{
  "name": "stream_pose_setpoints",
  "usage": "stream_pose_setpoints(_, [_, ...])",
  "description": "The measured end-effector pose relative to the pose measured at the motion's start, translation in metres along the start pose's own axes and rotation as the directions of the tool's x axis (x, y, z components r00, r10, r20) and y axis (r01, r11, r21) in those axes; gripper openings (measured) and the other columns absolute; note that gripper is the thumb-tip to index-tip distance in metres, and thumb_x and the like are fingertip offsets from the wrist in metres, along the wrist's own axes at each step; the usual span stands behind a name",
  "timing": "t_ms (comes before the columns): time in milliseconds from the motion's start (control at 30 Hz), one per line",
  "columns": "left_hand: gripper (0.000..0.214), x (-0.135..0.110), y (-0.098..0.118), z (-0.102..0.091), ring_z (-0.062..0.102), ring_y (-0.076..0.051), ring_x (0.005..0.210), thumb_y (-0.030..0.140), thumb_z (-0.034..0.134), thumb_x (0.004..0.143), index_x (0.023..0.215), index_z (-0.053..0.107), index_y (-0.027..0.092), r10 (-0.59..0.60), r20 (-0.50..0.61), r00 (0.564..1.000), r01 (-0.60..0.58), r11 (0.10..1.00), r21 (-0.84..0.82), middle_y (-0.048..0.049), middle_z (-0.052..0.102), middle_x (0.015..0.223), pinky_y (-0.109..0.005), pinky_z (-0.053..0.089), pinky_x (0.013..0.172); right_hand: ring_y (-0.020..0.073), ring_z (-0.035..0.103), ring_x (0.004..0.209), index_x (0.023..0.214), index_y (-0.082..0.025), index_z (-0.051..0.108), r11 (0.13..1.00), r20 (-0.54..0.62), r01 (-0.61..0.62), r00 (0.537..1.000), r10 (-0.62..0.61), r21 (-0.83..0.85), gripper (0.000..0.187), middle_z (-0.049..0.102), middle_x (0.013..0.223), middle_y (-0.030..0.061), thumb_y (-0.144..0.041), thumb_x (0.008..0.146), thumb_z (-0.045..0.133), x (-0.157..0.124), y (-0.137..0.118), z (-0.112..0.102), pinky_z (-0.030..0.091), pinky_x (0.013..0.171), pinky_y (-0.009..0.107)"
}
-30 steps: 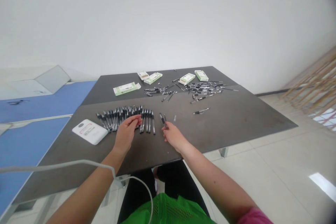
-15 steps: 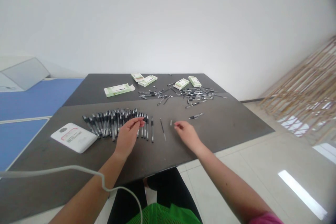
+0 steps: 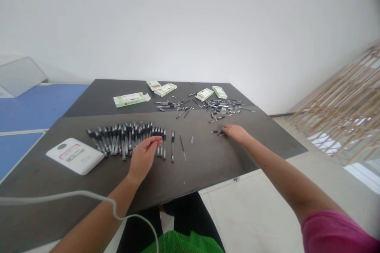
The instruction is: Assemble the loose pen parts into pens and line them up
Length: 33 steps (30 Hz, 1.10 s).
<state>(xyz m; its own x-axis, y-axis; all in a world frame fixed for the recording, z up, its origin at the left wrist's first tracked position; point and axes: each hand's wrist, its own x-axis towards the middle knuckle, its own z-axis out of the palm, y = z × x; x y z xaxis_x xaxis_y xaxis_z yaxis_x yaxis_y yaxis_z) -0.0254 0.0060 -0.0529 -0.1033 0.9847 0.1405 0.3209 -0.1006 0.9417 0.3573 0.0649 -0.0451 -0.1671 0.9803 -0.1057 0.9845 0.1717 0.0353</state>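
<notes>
Black gel pens lie side by side in a long row (image 3: 124, 140) on the dark table (image 3: 204, 164), and my left hand (image 3: 144, 156) rests with its fingertips on their right end. My right hand (image 3: 236, 133) is stretched far out, fingertips at the end of a lone black pen (image 3: 217, 132). Beyond it spreads a loose heap of pens and pen parts (image 3: 219, 106). A single pen (image 3: 172, 146), a thin refill (image 3: 182, 147) and a small piece (image 3: 192, 139) lie between my hands. Pale green pen boxes (image 3: 131, 99) stand along the far side.
A white flat box (image 3: 75, 156) lies left of the row. A white cable (image 3: 74, 193) runs over my left forearm. Blue desks (image 3: 38, 106) adjoin on the left, and a wooden lattice (image 3: 341, 102) leans on the right above the tiled floor (image 3: 252, 213).
My right hand has moved right and away from me, from the middle of the table to the lone black pen. My left hand stays at the row, and the view has shifted slightly.
</notes>
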Motion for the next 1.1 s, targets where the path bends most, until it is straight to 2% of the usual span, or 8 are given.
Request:
stream_pose_setpoints(200, [0.032, 0.011, -0.002, 0.003, 0.065, -0.022, 0.088, 0.035, 0.047, 0.082, 0.101, 0.067, 0.018, 0.115, 0.041, 0.993, -0.122, 0.962, 0.245, -0.0081, 0.071, 0.095, -0.032, 0.046, 0.084, 0.0203, 0.059, 0.086, 0.083, -0.015, 0.062, 0.985, -0.185, -0.059, 0.979, 0.09, 0.164, 0.013, 0.064, 0.089, 0.013, -0.019, 0.084, 0.05, -0.005, -0.016, -0.005, 0.04, 0.078, 0.029])
stream_pose_setpoints(300, [0.031, 0.023, 0.013, 0.016, 0.064, -0.023, 0.089, 0.035, 0.045, 0.084, 0.096, 0.069, 0.02, 0.146, 0.186, 0.972, -0.22, 0.844, 0.489, -0.0089, 0.071, 0.096, -0.031, 0.045, 0.082, 0.0183, 0.06, 0.079, 0.089, -0.015, 0.061, 0.951, -0.273, -0.058, 0.951, 0.146, 0.305, 0.017, 0.065, 0.086, 0.0095, -0.022, 0.084, 0.047, -0.013, -0.046, 0.002, 0.042, 0.073, 0.028])
stream_pose_setpoints(400, [0.032, 0.036, 0.029, 0.039, 0.063, -0.025, 0.092, 0.031, 0.042, 0.084, 0.09, 0.071, 0.02, 0.019, 0.349, 0.937, -0.268, 0.679, 0.683, -0.0113, 0.071, 0.094, -0.032, 0.044, 0.082, 0.0146, 0.06, 0.068, 0.093, -0.015, 0.06, 0.894, -0.301, -0.038, 0.934, 0.19, 0.447, 0.024, 0.065, 0.079, 0.0045, -0.025, 0.085, 0.039, -0.027, -0.082, 0.015, 0.044, 0.065, 0.025])
stream_pose_setpoints(467, [0.029, 0.045, 0.035, 0.058, 0.063, -0.028, 0.094, 0.03, 0.047, 0.08, 0.084, 0.073, 0.017, -0.061, 0.386, 0.921, -0.265, 0.626, 0.733, -0.0151, 0.071, 0.092, -0.034, 0.044, 0.082, 0.0136, 0.058, 0.062, 0.091, -0.015, 0.059, 0.807, -0.301, -0.012, 0.924, 0.234, 0.591, 0.024, 0.064, 0.072, 0.0022, -0.029, 0.084, 0.04, -0.039, -0.101, 0.024, 0.044, 0.06, 0.024])
stream_pose_setpoints(567, [0.025, 0.055, 0.036, 0.082, 0.063, -0.032, 0.096, 0.031, 0.057, 0.074, 0.079, 0.074, 0.013, -0.153, 0.399, 0.904, -0.239, 0.592, 0.769, -0.0206, 0.071, 0.091, -0.037, 0.045, 0.081, 0.0135, 0.055, 0.057, 0.084, -0.016, 0.059, 0.533, -0.263, 0.048, 0.905, 0.335, 0.844, 0.021, 0.06, 0.067, 0.0002, -0.034, 0.079, 0.049, -0.055, -0.118, 0.032, 0.043, 0.056, 0.024])
stream_pose_setpoints(633, [0.021, 0.059, 0.034, 0.093, 0.063, -0.035, 0.096, 0.027, 0.061, 0.07, 0.078, 0.074, 0.013, -0.211, 0.398, 0.893, -0.219, 0.57, 0.792, -0.0232, 0.07, 0.092, -0.038, 0.046, 0.079, 0.0137, 0.054, 0.057, 0.081, -0.017, 0.059, 0.397, -0.226, 0.066, 0.9, 0.372, 0.916, 0.02, 0.058, 0.066, -0.0004, -0.036, 0.076, 0.054, -0.063, -0.122, 0.034, 0.043, 0.055, 0.024])
stream_pose_setpoints(900, [0.021, 0.063, 0.027, 0.109, 0.062, -0.038, 0.099, 0.017, 0.063, 0.064, 0.081, 0.074, 0.012, -0.299, 0.368, 0.881, -0.14, 0.578, 0.804, -0.0267, 0.069, 0.096, -0.04, 0.045, 0.078, 0.0116, 0.05, 0.055, 0.08, -0.017, 0.059, 0.286, -0.183, 0.078, 0.915, 0.36, 0.955, 0.019, 0.057, 0.067, -0.001, -0.035, 0.074, 0.057, -0.087, -0.126, 0.033, 0.041, 0.054, 0.023])
stream_pose_setpoints(1100, [0.02, 0.064, 0.04, 0.092, 0.065, -0.035, 0.091, 0.025, 0.058, 0.065, 0.068, 0.072, 0.011, -0.198, 0.363, 0.911, -0.127, 0.701, 0.702, -0.0227, 0.071, 0.084, -0.036, 0.044, 0.076, 0.0118, 0.052, 0.056, 0.081, -0.017, 0.061, 0.244, -0.184, 0.106, 0.927, 0.328, 0.964, 0.017, 0.061, 0.07, 0.001, -0.033, 0.074, 0.056, -0.104, -0.135, 0.032, 0.042, 0.054, 0.023])
